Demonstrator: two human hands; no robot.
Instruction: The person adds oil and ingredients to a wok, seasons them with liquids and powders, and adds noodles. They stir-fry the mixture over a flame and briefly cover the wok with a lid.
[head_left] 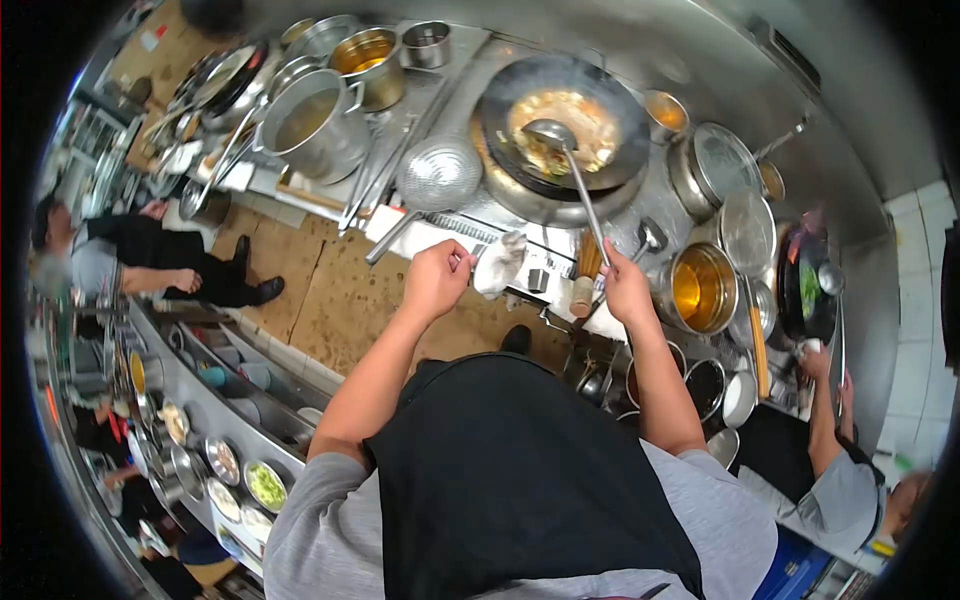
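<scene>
My right hand (pixel 627 288) is closed around the handle of a ladle (pixel 583 195). The ladle's bowl dips into a black wok (pixel 630 150), where food in a pale, steaming broth (pixel 575 112) is cooking. In front of the stove, my left hand (pixel 437 280) is curled shut, thumb against fingers, and nothing shows in it. A crumpled white cloth (pixel 500 265) lies just right of those fingers. Beyond the left hand, a perforated strainer (pixel 440 173) rests on the stove top, its handle pointing toward me. A wooden-handled brush (pixel 583 290) is beside my right hand.
Left of the wok stand a large pot (pixel 315 125) and a pot of amber liquid (pixel 368 65). Another amber-filled pot (pixel 703 290) is at right, near a mesh strainer (pixel 747 235). One co-worker (pixel 845 490) works at a right-hand wok; another person (pixel 150 250) stands at left.
</scene>
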